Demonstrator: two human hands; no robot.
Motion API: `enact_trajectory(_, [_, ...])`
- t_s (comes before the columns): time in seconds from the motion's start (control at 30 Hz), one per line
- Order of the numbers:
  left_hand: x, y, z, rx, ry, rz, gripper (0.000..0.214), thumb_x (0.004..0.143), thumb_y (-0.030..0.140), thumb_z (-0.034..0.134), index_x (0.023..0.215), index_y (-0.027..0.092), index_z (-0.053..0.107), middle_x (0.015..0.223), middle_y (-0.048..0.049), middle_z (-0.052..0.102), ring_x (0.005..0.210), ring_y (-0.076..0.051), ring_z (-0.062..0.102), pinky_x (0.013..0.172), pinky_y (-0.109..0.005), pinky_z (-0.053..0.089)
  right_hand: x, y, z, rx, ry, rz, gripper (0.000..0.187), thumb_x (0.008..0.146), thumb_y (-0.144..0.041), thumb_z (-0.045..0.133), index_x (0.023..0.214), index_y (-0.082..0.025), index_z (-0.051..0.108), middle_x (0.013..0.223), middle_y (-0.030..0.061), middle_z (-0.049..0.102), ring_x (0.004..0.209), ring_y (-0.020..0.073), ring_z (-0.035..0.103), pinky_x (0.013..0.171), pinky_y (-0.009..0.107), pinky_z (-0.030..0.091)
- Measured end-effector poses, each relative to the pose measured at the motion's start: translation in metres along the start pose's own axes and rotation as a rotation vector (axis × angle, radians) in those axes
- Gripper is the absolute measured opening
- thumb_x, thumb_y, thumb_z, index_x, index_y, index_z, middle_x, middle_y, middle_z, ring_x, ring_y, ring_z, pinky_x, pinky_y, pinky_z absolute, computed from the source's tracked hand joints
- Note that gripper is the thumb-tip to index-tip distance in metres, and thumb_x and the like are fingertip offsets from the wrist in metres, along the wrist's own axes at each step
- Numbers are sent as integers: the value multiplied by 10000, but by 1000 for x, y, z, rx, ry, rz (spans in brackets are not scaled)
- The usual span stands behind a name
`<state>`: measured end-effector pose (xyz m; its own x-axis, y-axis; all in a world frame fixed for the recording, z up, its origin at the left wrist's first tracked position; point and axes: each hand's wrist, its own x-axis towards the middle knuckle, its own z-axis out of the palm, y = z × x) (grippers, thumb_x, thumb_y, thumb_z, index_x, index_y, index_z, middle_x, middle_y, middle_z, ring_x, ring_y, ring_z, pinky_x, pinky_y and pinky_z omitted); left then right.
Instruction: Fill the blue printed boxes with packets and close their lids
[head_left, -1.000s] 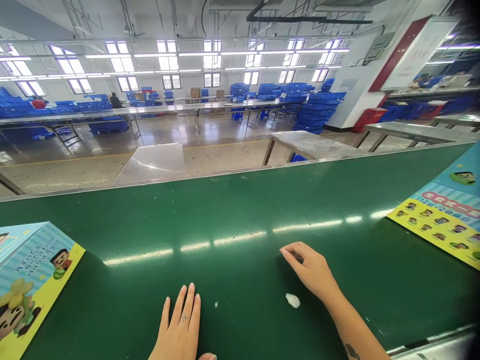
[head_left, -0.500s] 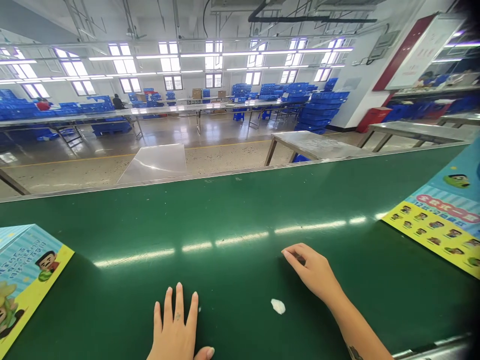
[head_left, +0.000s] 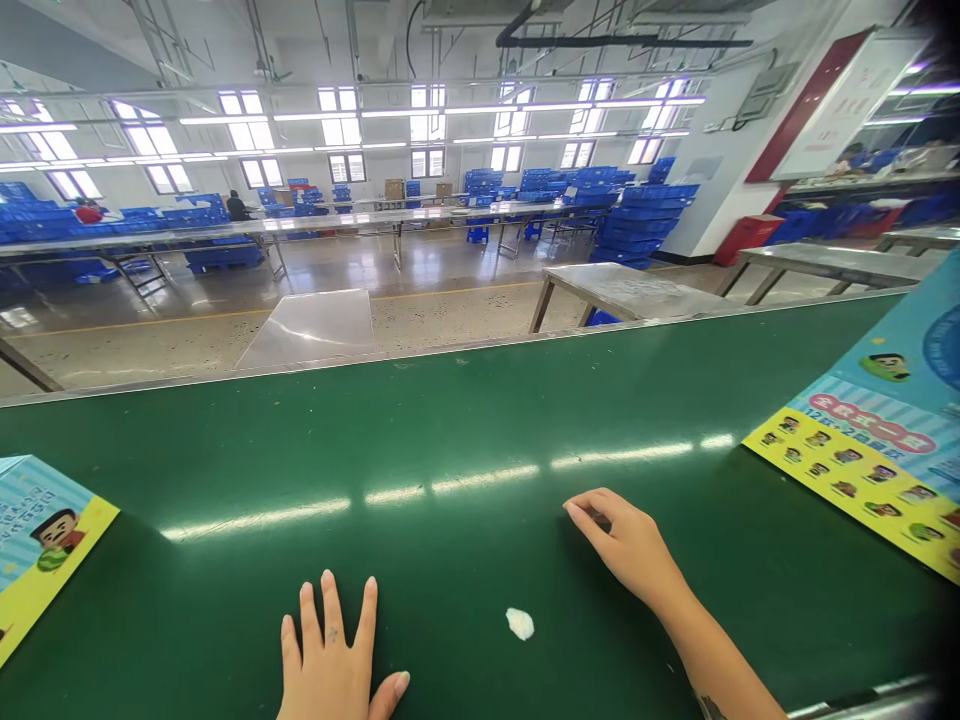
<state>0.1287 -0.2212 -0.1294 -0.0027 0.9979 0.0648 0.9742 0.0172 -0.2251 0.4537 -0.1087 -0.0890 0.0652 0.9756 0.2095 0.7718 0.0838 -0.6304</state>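
Note:
My left hand (head_left: 332, 662) lies flat on the green conveyor belt (head_left: 465, 430) near its front edge, fingers spread and holding nothing. My right hand (head_left: 626, 541) rests on the belt further right with its fingers curled loosely under; nothing shows in it. Between the two hands lies a small white scrap (head_left: 520, 623). A printed box with cartoon figures (head_left: 870, 440) lies on the belt at the right. Another printed box (head_left: 41, 545) sits at the left edge, partly cut off.
A metal rail (head_left: 480, 348) borders the belt's far side. Beyond it stand steel tables (head_left: 622, 290), stacks of blue crates (head_left: 637, 220) and a long bench. Two people stand far off at the back left (head_left: 236, 205).
Both boxes and the white scrap have shifted left along the belt. My left hand has slid left and slightly back. My right hand has stayed where it was.

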Motion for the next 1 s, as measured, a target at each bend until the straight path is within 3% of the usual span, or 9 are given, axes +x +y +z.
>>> enact_trajectory(0.5, [2,-7,-13,86,-62,-145,675,826,592,575,1361,222,395,1360,-317,449,1282,-506,386,968,-583,382,0,3,-7,2,-33,20,344,815,-506,455,734,-238,654,834,41,650,730,211,591,629,326,467])
enact_trajectory(0.8, [4,-15,-13,45,-107,-174,673,872,507,533,1377,79,414,1411,-317,377,1286,-531,358,954,-620,379,2,6,-7,6,-29,28,357,801,-519,459,745,-232,663,838,38,647,728,206,579,621,319,444])
enact_trajectory(0.9, [6,-18,-12,25,-121,-180,676,888,473,501,1370,9,406,1413,-324,362,1291,-531,350,956,-625,378,4,9,-12,-10,142,1,354,801,-504,464,770,-220,672,857,48,661,743,210,590,629,318,443])
enact_trajectory(1.0, [8,-17,-15,-39,-135,-143,622,893,432,487,1372,43,411,1434,-273,356,1303,-509,350,955,-646,373,4,14,-27,-74,491,6,363,835,-466,449,821,-186,680,856,75,662,744,211,590,706,342,455])
